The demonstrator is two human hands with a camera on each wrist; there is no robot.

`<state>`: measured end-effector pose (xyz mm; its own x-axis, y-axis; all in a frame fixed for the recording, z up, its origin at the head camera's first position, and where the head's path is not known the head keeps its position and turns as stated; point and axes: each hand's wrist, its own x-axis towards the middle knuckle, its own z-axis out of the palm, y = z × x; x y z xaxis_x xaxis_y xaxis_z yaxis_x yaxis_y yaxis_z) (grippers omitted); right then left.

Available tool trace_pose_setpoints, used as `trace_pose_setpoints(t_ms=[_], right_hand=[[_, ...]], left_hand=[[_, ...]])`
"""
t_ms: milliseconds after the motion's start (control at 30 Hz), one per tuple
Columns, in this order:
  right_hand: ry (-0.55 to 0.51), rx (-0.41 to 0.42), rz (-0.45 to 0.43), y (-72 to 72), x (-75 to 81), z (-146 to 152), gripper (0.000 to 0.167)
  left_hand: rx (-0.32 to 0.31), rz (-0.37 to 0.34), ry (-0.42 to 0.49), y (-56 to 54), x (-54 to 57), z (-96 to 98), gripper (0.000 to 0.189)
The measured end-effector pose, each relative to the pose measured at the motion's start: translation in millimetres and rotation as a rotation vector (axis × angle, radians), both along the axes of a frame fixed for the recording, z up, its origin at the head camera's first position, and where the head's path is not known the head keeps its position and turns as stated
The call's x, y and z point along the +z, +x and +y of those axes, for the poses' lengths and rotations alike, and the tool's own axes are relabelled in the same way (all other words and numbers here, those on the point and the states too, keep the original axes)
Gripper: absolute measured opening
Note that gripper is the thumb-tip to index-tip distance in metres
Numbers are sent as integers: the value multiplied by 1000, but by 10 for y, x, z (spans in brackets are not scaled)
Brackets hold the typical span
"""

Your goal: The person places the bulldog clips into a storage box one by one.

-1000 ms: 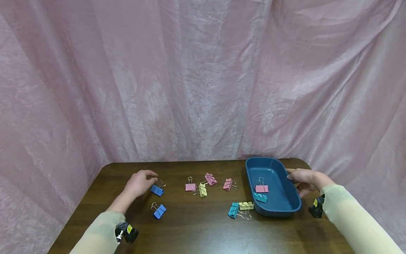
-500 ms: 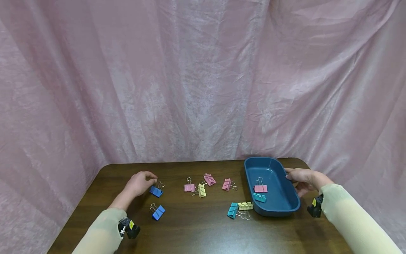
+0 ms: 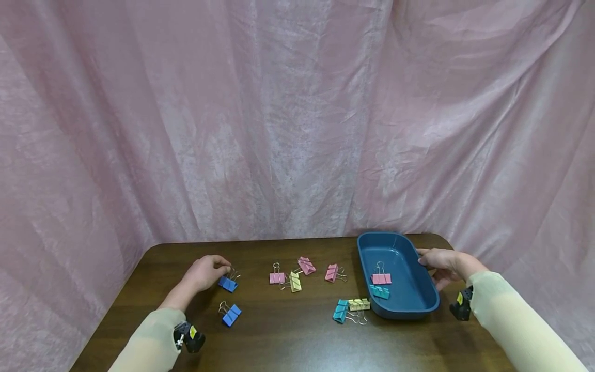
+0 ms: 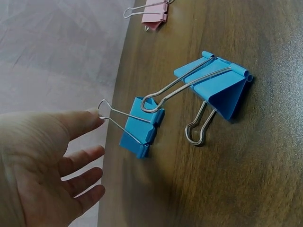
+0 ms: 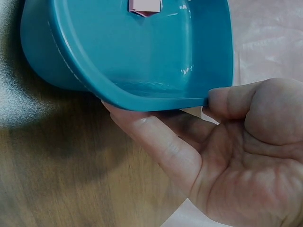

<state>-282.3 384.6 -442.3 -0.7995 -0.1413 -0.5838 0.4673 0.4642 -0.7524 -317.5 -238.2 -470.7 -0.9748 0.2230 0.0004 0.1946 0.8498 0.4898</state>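
Note:
My left hand (image 3: 204, 274) is at the far left of the table, its fingertips at the wire handle of a blue binder clip (image 4: 137, 127). In the left wrist view the handle's loop ends between the fingertips, and the clip's body is by the tabletop. Nearer to me lies a second blue binder clip (image 3: 231, 314). My right hand (image 3: 446, 263) grips the right side of a blue tray (image 3: 420, 302), thumb on the rim and fingers beneath. Inside the tray are a pink binder clip (image 3: 381, 279) and a teal binder clip (image 3: 380, 292).
Mid-table lie a pink clip (image 3: 277, 278), a yellow clip (image 3: 295, 282) and two more pink ones. Left of the tray, a teal clip (image 3: 340, 311) sits against another yellow clip (image 3: 359, 305). A pink curtain (image 3: 288, 129) hangs behind the wooden table (image 3: 279, 346).

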Motion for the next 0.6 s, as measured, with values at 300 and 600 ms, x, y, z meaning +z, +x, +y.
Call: trace_pose_setpoints(t_ms=[300,600], right_hand=[[2,-7,8,6,-3,-10,60],[-1,-17,16,6,-6,-4,60]], left_hand=[[-9,-3,-9,-42,-57,-18,16],[-5,2,-5,-17,-46,-14,15]])
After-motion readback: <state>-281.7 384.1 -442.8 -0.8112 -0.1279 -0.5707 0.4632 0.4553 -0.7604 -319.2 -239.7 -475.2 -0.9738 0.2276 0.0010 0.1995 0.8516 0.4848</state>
